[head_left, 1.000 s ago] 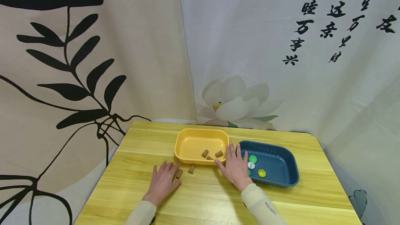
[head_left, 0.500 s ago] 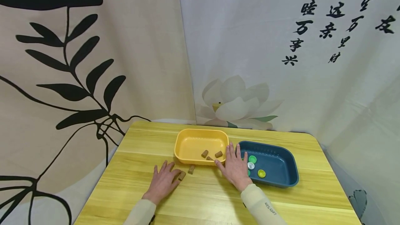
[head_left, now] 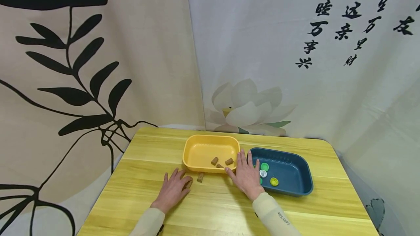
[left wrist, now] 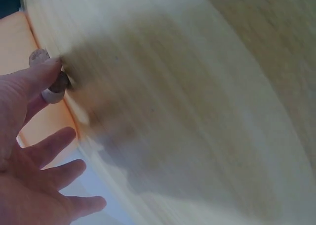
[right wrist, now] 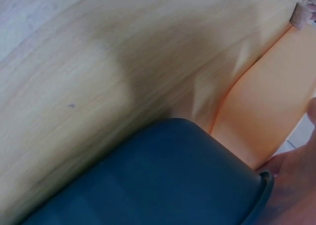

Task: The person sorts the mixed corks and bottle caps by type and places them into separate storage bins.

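Observation:
My left hand [head_left: 171, 191] is low over the table, pinching a brown cork [left wrist: 59, 82] between thumb and index finger; the other fingers are spread. A second cork [head_left: 200, 177] lies just to its right, in front of the yellow tray [head_left: 210, 144]. Inside that tray, near its right front, are several corks [head_left: 229, 161]. My right hand [head_left: 247, 179] rests with straight fingers where the yellow tray and the blue tray [head_left: 295, 174] meet, the thumb at the yellow rim. It hides part of the blue tray's left end.
Several bottle caps, among them a green cap [head_left: 264, 166], a white cap [head_left: 263, 173] and a yellow cap [head_left: 274, 181], lie in the left half of the blue tray. Both trays stand on a wooden table [head_left: 131, 199] with a printed curtain [head_left: 157, 65] behind it.
The cork by my left hand first shifted slightly right; now the thumb and index finger have closed around it. The right hand and both trays stay put.

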Motion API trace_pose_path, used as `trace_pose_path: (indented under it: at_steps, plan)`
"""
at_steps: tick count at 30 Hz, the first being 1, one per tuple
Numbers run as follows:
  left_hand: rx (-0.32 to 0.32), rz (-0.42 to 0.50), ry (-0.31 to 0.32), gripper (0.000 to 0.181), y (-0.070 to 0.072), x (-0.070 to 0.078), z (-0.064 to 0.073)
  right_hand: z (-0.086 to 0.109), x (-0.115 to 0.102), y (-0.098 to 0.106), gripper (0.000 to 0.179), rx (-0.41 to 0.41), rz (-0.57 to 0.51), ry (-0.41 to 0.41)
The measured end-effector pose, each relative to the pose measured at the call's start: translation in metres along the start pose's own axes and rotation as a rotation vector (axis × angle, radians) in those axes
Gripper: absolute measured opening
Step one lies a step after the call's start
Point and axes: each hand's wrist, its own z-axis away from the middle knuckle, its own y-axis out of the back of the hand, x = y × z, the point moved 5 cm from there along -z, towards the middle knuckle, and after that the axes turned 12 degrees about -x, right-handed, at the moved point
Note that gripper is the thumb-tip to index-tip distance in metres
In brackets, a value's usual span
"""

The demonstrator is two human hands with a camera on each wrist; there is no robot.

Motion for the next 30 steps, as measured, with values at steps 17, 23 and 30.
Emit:
trace_pose_path:
  at_steps: [17, 23, 30]
  plan:
    - [0.215, 0.025, -0.016, 0.044, 0.02, 0.006, 0.015, 0.0, 0.0, 0.001, 0.094, -0.018, 0.001, -0.008]
    - [0.316, 0.026, -0.045, 0.044, 0.034, 0.013, 0.014, 0.002, 0.0, 0.001, 0.094, -0.014, -0.009, -0.005]
    - [0.374, 0.047, -0.063, 0.042, 0.049, 0.019, 0.004, 0.002, -0.001, 0.001, 0.092, -0.002, -0.023, 0.007]
